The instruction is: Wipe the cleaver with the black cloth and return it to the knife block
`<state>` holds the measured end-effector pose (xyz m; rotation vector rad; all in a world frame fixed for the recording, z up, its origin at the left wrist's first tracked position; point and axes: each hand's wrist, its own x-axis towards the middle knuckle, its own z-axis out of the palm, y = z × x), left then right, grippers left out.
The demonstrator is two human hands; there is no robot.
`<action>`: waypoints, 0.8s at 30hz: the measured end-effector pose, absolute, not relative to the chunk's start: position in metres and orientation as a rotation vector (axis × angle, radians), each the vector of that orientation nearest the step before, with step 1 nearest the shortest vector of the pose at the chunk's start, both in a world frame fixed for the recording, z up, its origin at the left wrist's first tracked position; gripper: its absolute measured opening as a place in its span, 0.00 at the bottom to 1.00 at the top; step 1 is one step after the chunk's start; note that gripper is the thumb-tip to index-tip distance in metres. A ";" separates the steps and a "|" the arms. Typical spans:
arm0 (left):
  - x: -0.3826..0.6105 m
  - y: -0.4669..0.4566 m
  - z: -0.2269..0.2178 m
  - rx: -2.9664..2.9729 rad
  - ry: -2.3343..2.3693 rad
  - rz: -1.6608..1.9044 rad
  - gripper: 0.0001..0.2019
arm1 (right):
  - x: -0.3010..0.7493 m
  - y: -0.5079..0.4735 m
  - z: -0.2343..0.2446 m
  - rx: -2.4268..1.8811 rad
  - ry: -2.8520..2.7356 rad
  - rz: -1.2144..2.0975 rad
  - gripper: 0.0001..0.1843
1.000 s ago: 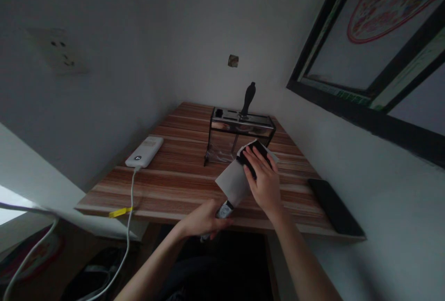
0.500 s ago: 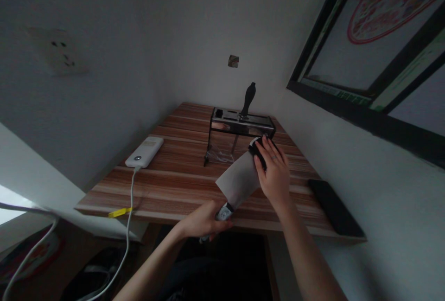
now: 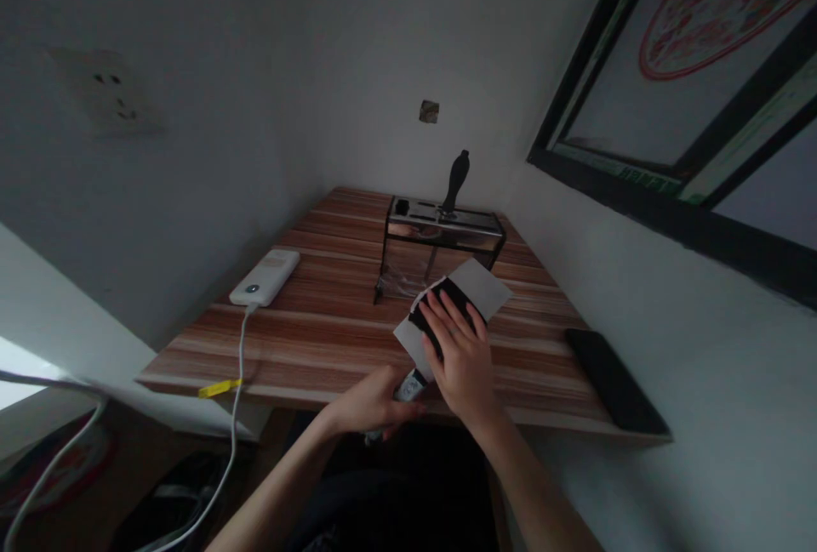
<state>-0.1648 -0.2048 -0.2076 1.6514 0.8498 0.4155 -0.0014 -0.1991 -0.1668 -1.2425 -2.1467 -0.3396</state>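
My left hand (image 3: 376, 403) is wrapped round the patterned handle of a cleaver (image 3: 488, 287) near the table's front edge. The wide grey blade slants away up and to the right over the table. Flat against the blade's middle, my right hand (image 3: 458, 348) presses a black cloth (image 3: 440, 293) with a pale edge, its fingers bent over it. Just beyond the blade stands a knife block (image 3: 440, 224) with a dark metal top and clear sides. One black-handled knife (image 3: 456, 182) is upright in its slot.
A white power bank (image 3: 266, 277) with a white cable (image 3: 241, 356) lies on the left of the wood-grain table (image 3: 306, 348). A yellow tag (image 3: 219, 389) is by the front edge. On the right lies a black phone (image 3: 616, 378). Walls enclose the back and sides.
My right hand has slid the black cloth down the blade from its far end toward the handle. The left hand and the cleaver have stayed nearly still.
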 end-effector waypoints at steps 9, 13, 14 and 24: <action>-0.164 -0.206 -0.217 1.606 0.847 0.496 0.04 | -0.036 -0.230 -0.186 -1.191 -2.165 -0.169 0.23; -0.165 -0.206 -0.217 1.667 0.903 0.484 0.03 | -0.039 -0.235 -0.187 -1.140 -2.175 -0.169 0.23; -0.165 -0.206 -0.217 1.677 0.918 0.474 0.03 | -0.039 -0.235 -0.187 -1.135 -2.183 -0.170 0.23; -0.164 -0.205 -0.216 1.656 0.915 0.476 0.04 | -0.034 -0.230 -0.185 -1.131 -2.259 -0.146 0.23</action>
